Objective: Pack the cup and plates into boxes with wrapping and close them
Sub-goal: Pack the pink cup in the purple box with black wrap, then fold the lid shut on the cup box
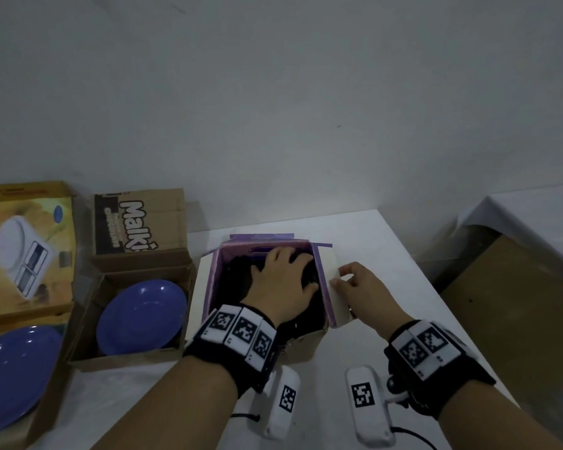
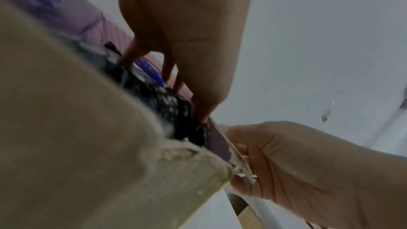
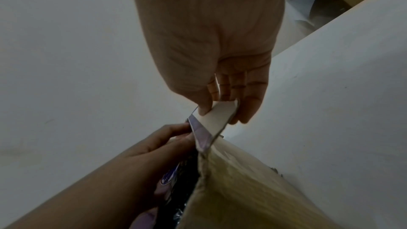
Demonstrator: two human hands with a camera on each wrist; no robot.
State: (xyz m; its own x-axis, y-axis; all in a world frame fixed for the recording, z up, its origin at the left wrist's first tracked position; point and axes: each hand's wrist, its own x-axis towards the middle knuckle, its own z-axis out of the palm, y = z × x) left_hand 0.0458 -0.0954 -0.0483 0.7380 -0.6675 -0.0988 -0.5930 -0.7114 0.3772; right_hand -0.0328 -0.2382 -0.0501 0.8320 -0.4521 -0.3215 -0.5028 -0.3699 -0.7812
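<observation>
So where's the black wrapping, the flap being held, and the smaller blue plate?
black wrapping [image 1: 233, 280]: head view, bare part left of the left hand.
flap [image 1: 329, 271]: head view, its pale outer face.
smaller blue plate [image 1: 142, 316]: head view, plate's centre.

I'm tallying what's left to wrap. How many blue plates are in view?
2. One blue plate lies in the open brown box beside the purple-lined box; a second plate lies in the box at far left. Others may be hidden.
</observation>
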